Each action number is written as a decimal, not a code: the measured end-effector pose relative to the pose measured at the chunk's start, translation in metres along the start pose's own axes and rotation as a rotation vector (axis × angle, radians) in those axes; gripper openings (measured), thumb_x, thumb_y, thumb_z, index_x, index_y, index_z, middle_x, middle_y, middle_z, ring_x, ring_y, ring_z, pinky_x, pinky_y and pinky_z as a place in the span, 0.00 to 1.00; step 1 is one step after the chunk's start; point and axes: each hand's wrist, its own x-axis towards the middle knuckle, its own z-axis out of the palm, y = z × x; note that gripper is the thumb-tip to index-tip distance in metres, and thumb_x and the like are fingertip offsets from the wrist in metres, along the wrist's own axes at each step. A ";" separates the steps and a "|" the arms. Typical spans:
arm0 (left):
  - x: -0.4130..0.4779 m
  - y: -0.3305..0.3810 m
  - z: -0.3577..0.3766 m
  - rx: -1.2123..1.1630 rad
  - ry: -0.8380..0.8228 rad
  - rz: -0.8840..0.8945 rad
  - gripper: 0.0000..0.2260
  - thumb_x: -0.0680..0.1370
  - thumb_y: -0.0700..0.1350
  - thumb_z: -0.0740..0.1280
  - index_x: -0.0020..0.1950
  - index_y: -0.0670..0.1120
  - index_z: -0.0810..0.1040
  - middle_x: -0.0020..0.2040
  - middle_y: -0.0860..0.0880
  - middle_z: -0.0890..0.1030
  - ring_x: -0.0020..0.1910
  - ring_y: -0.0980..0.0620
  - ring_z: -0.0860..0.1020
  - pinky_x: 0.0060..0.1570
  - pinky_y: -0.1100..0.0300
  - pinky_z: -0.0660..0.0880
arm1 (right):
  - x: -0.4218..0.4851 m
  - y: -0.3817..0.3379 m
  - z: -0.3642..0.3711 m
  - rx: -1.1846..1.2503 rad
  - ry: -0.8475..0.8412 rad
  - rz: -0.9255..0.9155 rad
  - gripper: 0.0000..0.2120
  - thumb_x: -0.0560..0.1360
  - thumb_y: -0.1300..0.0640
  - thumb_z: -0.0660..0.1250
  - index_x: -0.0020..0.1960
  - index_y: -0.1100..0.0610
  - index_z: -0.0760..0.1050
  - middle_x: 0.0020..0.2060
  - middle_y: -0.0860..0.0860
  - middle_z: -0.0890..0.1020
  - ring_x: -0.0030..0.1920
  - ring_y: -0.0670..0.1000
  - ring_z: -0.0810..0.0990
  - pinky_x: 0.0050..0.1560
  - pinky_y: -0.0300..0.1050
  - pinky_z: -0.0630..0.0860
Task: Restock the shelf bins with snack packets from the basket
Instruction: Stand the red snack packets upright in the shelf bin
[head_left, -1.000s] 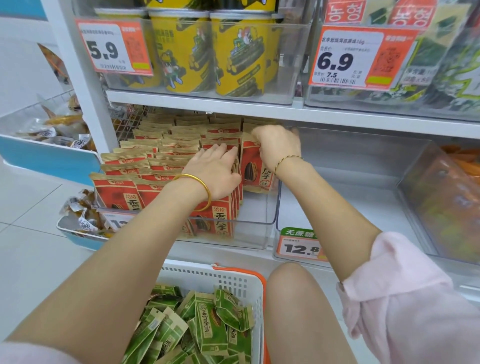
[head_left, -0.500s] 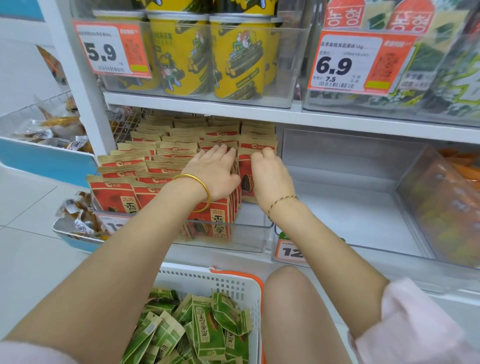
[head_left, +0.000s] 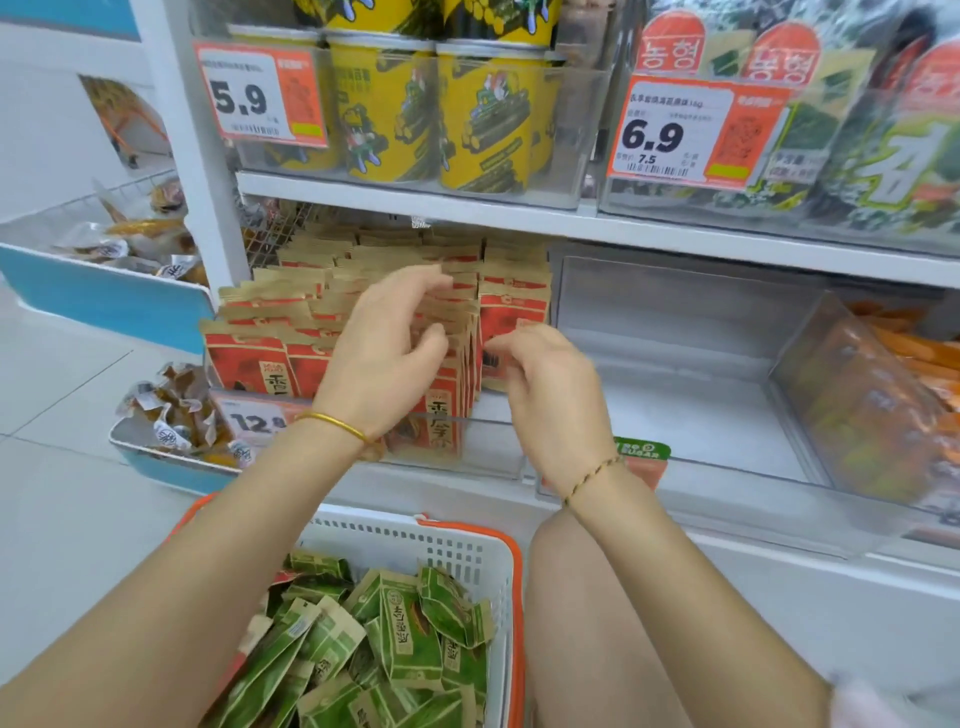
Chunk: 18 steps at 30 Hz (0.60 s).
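Our left hand (head_left: 384, 358) hangs with fingers (head_left: 415, 283) loosely curled and released, just over the red snack packets (head_left: 511, 317) standing in rows. At its 3 o'clock, our right hand (head_left: 553, 395) curls its fingers (head_left: 504, 344) at a front packet's face, and we cannot tell whether they pinch it. The packets fill a clear shelf bin (head_left: 493, 449). At 6 o'clock, the white basket (head_left: 467, 545) holds green snack packets (head_left: 410, 629).

One white basket (head_left: 467, 543) sits near. Five clear bins (head_left: 727, 493): three low, two above. Four price tags (head_left: 260, 96). Red packets (head_left: 249, 358) and green packets (head_left: 410, 639) are too many to count.
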 end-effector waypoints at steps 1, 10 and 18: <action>-0.018 0.001 -0.004 -0.025 0.063 0.012 0.17 0.73 0.37 0.60 0.61 0.46 0.75 0.60 0.52 0.75 0.62 0.53 0.71 0.63 0.62 0.65 | -0.017 -0.006 0.004 0.039 0.010 -0.032 0.18 0.71 0.73 0.62 0.55 0.60 0.80 0.52 0.55 0.81 0.51 0.57 0.80 0.51 0.52 0.77; -0.161 -0.087 0.018 0.043 -0.212 -0.366 0.11 0.74 0.38 0.60 0.50 0.46 0.79 0.48 0.53 0.77 0.50 0.58 0.73 0.52 0.60 0.70 | -0.095 -0.017 0.104 -0.058 -0.561 -0.003 0.18 0.77 0.66 0.58 0.63 0.53 0.74 0.59 0.51 0.76 0.57 0.55 0.77 0.52 0.50 0.75; -0.233 -0.187 0.018 0.519 -0.736 -0.778 0.16 0.76 0.41 0.63 0.64 0.42 0.72 0.63 0.41 0.73 0.62 0.42 0.72 0.63 0.51 0.69 | -0.128 -0.020 0.194 -0.097 -0.984 0.003 0.16 0.78 0.63 0.58 0.63 0.54 0.74 0.58 0.54 0.77 0.58 0.56 0.76 0.56 0.49 0.75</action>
